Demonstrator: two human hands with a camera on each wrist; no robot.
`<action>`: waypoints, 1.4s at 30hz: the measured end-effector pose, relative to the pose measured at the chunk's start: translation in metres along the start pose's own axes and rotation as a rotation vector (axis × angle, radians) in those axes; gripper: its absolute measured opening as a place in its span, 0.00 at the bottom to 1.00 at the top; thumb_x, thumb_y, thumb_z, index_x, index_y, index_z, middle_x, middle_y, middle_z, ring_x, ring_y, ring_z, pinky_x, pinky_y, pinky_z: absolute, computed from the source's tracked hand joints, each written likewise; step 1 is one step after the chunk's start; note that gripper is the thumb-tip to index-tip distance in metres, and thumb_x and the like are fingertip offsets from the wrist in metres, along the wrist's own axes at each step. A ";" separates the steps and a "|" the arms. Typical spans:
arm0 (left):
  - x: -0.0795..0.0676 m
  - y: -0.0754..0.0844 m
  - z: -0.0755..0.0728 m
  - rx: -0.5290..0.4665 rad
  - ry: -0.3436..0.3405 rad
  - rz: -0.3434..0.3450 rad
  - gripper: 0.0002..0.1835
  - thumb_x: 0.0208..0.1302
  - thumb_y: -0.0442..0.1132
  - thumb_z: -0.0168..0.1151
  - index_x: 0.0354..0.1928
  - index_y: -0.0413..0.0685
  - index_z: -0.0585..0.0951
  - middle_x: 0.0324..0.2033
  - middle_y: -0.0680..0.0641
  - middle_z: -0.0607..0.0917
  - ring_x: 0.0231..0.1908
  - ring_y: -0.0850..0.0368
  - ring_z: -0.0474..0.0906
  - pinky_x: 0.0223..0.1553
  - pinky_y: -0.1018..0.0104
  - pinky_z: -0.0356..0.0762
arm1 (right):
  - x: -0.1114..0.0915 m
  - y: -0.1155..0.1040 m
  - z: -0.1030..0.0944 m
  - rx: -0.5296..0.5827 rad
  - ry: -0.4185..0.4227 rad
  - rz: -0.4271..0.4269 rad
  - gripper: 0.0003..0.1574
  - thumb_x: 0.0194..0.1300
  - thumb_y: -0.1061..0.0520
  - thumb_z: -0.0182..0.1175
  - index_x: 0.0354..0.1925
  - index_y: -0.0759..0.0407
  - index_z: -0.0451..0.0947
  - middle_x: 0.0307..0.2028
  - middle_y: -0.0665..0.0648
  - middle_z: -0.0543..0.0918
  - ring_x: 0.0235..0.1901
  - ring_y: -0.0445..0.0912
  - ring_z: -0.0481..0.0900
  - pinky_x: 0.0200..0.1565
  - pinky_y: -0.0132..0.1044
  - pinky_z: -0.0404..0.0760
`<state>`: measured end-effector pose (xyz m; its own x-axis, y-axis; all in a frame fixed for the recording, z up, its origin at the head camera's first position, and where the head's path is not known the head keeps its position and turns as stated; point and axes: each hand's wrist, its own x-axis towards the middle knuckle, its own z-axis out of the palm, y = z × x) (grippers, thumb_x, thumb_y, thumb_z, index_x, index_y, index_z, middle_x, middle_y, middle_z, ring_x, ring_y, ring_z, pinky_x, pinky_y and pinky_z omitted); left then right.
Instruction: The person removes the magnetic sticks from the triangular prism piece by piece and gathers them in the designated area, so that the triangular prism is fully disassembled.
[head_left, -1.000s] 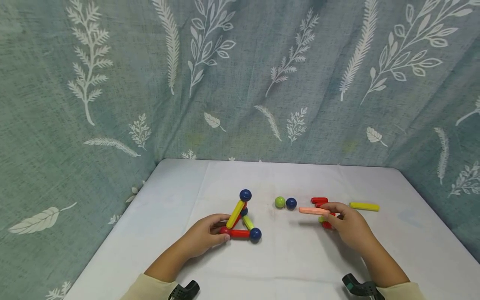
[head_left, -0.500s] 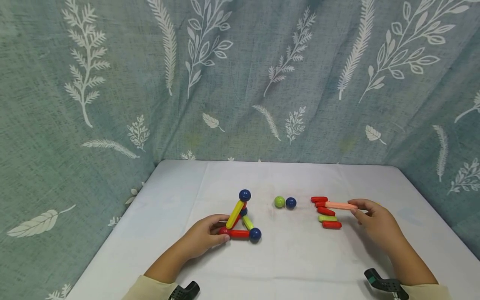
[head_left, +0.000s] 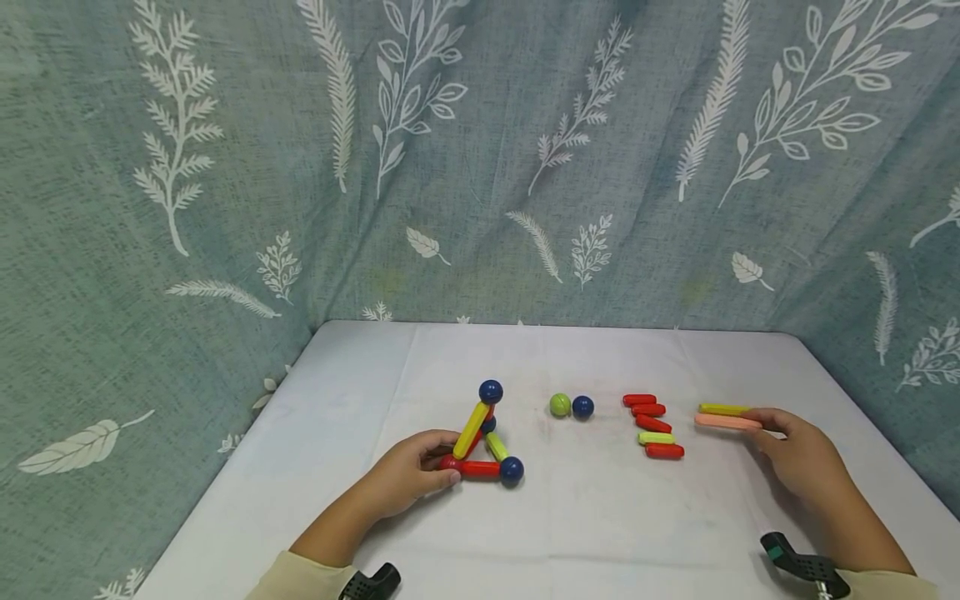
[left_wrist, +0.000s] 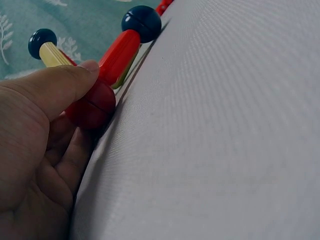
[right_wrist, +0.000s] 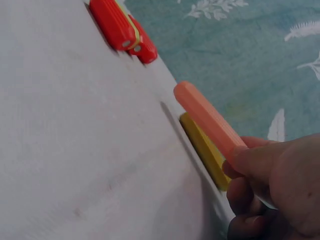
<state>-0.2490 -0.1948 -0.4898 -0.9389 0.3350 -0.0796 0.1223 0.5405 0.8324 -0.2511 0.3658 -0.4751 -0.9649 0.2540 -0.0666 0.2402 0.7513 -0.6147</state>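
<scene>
My right hand (head_left: 798, 454) pinches the salmon rod (head_left: 723, 422) above the table (head_left: 562, 533), beside a yellow rod (head_left: 720, 409).
I hold it by 1 end, seemingly leaving the other free; my left hand (head_left: 405, 475) grips the red ball (left_wrist: 92, 109) of the frame (head_left: 480, 468), likely for steadiness.

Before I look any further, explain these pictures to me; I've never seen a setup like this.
There is no machine arm here: one person's two bare hands work over a white tabletop. The wide picture comes from a camera worn on the head; the two close ones come from cameras on each wrist.

The left hand grips a round red ball, one corner of a standing frame of coloured sticks and balls. The right hand pinches a long, ridged salmon-pink stick, raised beside a long yellow stick on the table.

Between the hands lie a lime-green ball, a dark blue ball, four short red sticks and one short lime-green stick.
</scene>
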 end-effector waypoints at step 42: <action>0.002 -0.001 0.001 -0.023 -0.003 -0.006 0.27 0.60 0.46 0.79 0.61 0.60 0.82 0.61 0.51 0.83 0.63 0.49 0.81 0.64 0.49 0.78 | -0.027 -0.071 0.027 0.084 0.029 0.016 0.28 0.78 0.49 0.59 0.70 0.57 0.72 0.60 0.68 0.78 0.45 0.58 0.77 0.33 0.40 0.79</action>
<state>-0.2502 -0.1942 -0.4912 -0.9385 0.3344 -0.0861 0.1095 0.5246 0.8443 -0.2451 0.2894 -0.4511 -0.9573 0.2839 -0.0548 0.2445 0.6938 -0.6774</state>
